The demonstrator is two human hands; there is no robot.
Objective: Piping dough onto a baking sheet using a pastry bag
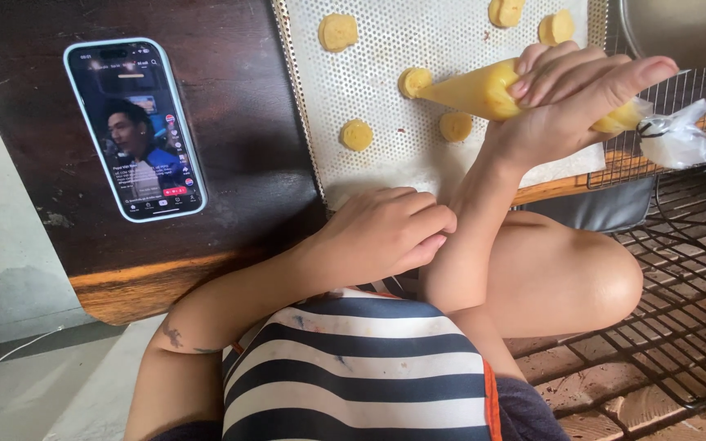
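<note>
The right hand [569, 102] wraps its fingers around a clear plastic piping bag of yellow dough [484, 91], nozzle slanted onto the perforated white baking mat [386, 155] among small round blobs, while the left hand [382, 233], fingers curled and empty, braces the right forearm.

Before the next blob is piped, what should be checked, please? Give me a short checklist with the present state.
1. Piping bag held firmly by the right hand: ok.
2. Tip over the perforated tray, at a dough round: ok.
3. Knotted bag end closed: ok.
4. Free space on the tray near the tip: ok.
5. Left hand steadying the right forearm: ok.
6. Dough left in the bag: ok.
</note>
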